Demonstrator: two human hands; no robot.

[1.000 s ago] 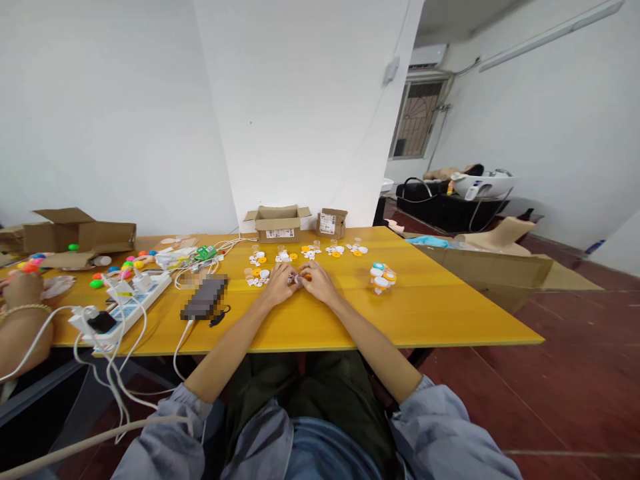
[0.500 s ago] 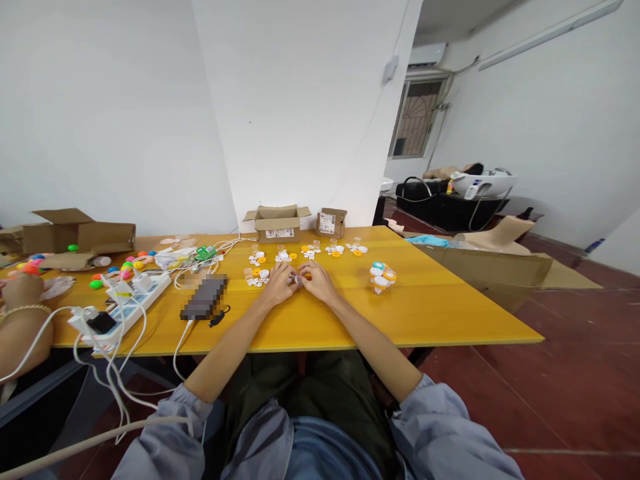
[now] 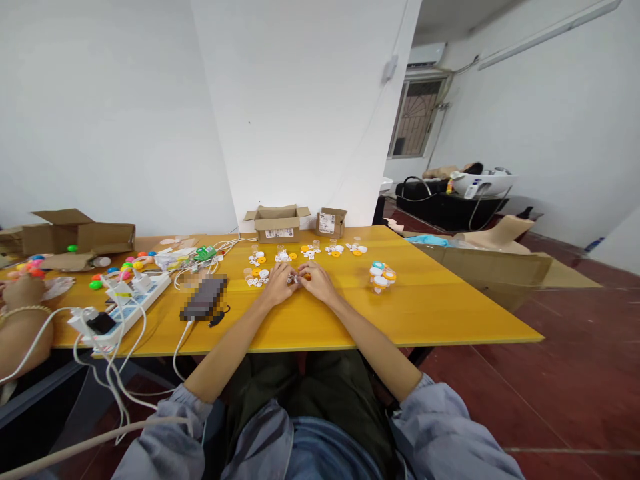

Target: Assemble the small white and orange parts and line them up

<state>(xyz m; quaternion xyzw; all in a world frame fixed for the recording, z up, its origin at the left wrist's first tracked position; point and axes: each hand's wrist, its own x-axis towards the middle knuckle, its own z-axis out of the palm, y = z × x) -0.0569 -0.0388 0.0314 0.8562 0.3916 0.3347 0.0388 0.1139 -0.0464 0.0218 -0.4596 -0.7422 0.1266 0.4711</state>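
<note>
Both of my hands rest on the yellow table (image 3: 425,313), fingertips meeting over a small pile of white pieces (image 3: 294,279). My left hand (image 3: 279,279) is closed in a pinch on something too small to name. My right hand (image 3: 316,280) is also pinched, with an orange piece showing at its fingertips. Groups of small white and orange round caps (image 3: 258,273) and tiny clear cups lie just beyond my hands. A stack of capped little containers (image 3: 381,277) stands to the right of my right hand.
Two open cardboard boxes (image 3: 278,223) stand at the table's far edge. A blurred dark device (image 3: 204,297), a white power strip (image 3: 125,303) with cables and coloured balls (image 3: 125,267) lie to the left. Another person's arm (image 3: 20,313) reaches in at far left.
</note>
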